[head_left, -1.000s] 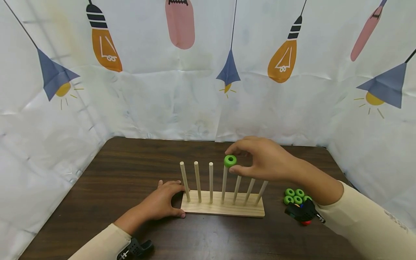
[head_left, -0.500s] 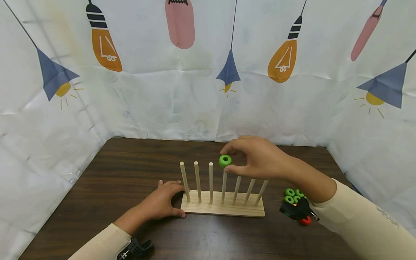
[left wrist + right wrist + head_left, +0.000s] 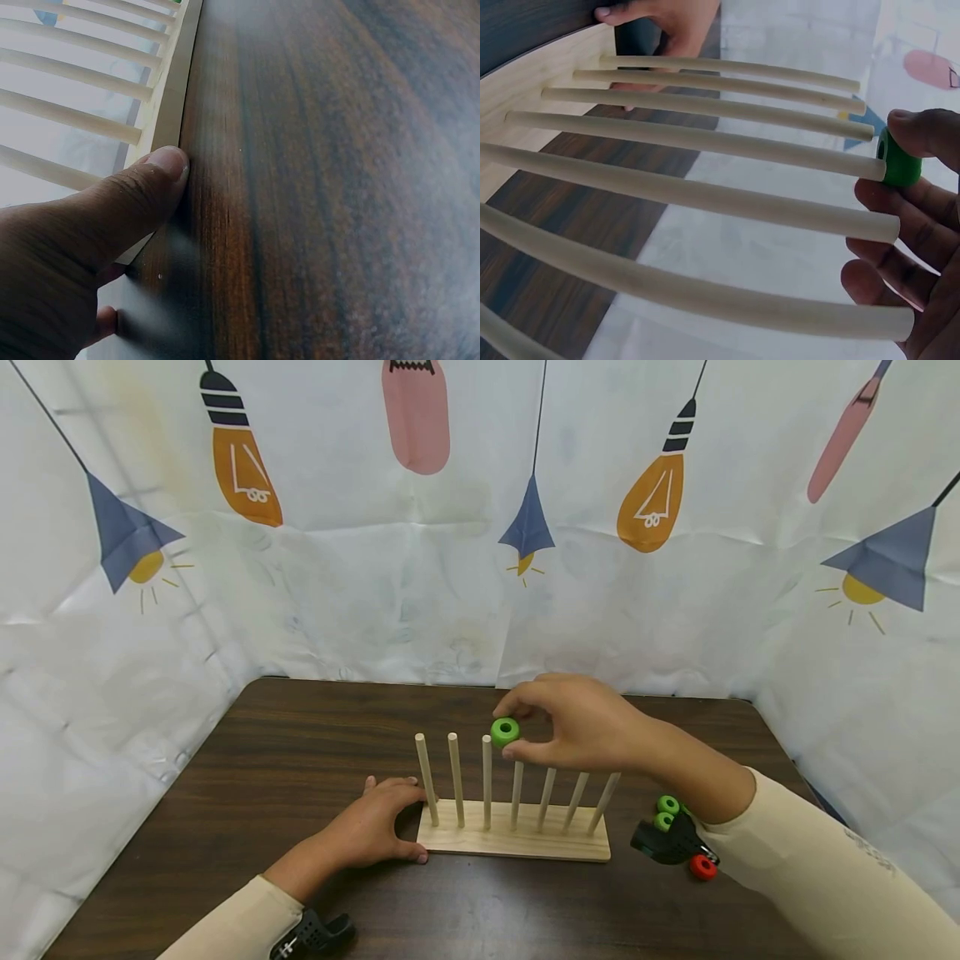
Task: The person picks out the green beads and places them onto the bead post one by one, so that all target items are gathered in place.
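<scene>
A wooden stand [image 3: 517, 842] with a row of several upright pegs [image 3: 456, 777] sits on the brown table. My left hand [image 3: 371, 827] holds its left end, the thumb [image 3: 166, 165] on the front edge and the fingers behind, partly hidden. My right hand [image 3: 588, 724] pinches a green ring [image 3: 506, 732] between thumb and fingers. That ring is level with the peg tops, close to the third and fourth pegs from the left. In the right wrist view the green ring [image 3: 901, 159] appears by a peg's tip. No ring shows on the pegs.
Right of the stand lie green rings [image 3: 666, 814] and a red ring [image 3: 703, 867], partly hidden by the right wrist's black camera [image 3: 667, 842]. The brown table [image 3: 315, 735] ends at a white printed cloth [image 3: 360, 593] behind and at the sides.
My right hand has moved left with the green ring, from over the fourth peg to beside the third peg's top. The left hand and the stand have stayed still.
</scene>
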Motion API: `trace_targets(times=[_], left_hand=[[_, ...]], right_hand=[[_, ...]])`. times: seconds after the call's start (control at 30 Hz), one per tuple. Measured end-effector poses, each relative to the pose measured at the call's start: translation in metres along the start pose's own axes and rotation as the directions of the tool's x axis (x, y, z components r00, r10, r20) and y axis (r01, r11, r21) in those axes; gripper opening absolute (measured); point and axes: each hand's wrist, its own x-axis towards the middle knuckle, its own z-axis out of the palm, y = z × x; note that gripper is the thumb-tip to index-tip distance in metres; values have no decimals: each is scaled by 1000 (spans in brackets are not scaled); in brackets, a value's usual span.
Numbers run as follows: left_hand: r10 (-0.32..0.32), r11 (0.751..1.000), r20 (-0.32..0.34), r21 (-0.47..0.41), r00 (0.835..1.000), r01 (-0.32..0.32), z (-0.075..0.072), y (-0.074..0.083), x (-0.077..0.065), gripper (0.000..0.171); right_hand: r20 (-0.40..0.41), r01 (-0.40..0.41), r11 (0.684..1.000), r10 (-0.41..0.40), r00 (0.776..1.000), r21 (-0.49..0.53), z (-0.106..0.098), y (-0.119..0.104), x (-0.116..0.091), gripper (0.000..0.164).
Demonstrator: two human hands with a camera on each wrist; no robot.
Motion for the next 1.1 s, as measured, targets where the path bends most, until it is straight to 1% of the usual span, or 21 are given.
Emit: trace_targets(times=[0.3, 0.6, 0.83, 1.1], left_hand=[[-3, 1000, 6, -2, 1000, 3, 0, 1, 0, 71], [-5, 1000, 2, -8, 1000, 5, 0, 1, 1, 70], [-9, 1000, 12, -9, 1000, 9, 0, 2, 1, 70], [-14, 1000, 19, -18, 1000, 15, -1, 1, 1, 71]], right_hand=[[30, -25, 1000, 25, 999, 1, 1, -4, 6, 34], [47, 7, 1000, -8, 999, 19, 3, -10, 16, 32], [64, -11, 1000, 9, 998, 29, 4, -13, 21, 33], [73, -7, 999, 4, 997, 46, 7, -15, 28, 31]])
